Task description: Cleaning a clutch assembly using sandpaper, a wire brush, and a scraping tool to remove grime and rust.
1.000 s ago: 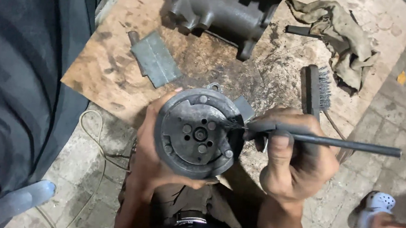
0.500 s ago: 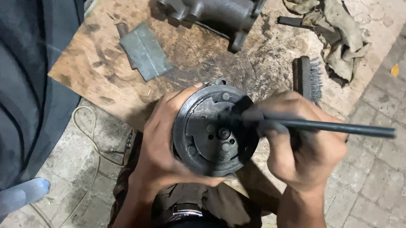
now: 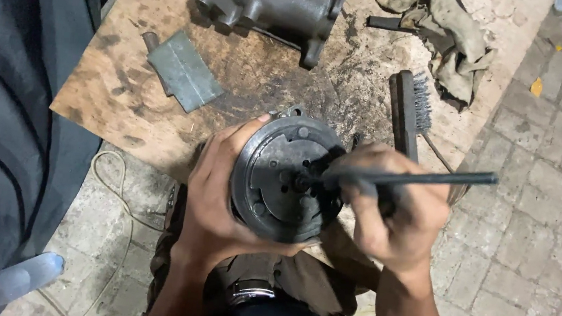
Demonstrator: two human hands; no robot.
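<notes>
My left hand (image 3: pixel 213 199) grips a round grey metal clutch disc unit (image 3: pixel 279 178) from its left side and holds it face up above my lap. My right hand (image 3: pixel 392 208) is closed around a long dark metal rod tool (image 3: pixel 428 180). The rod's tip rests at the hub in the middle of the disc, and its other end points right. The lower part of the unit is hidden behind my hands.
A stained wooden board (image 3: pixel 118 83) lies on the paved ground. On it are a grey metal housing (image 3: pixel 274 5), a flat metal plate (image 3: pixel 183 71), a wire brush (image 3: pixel 410 112) and a dirty rag (image 3: pixel 451 37). Dark fabric (image 3: pixel 14 107) fills the left side.
The rod tip has moved from the disc's right rim to its centre hub. My right hand has come closer over the disc. The view has shifted slightly.
</notes>
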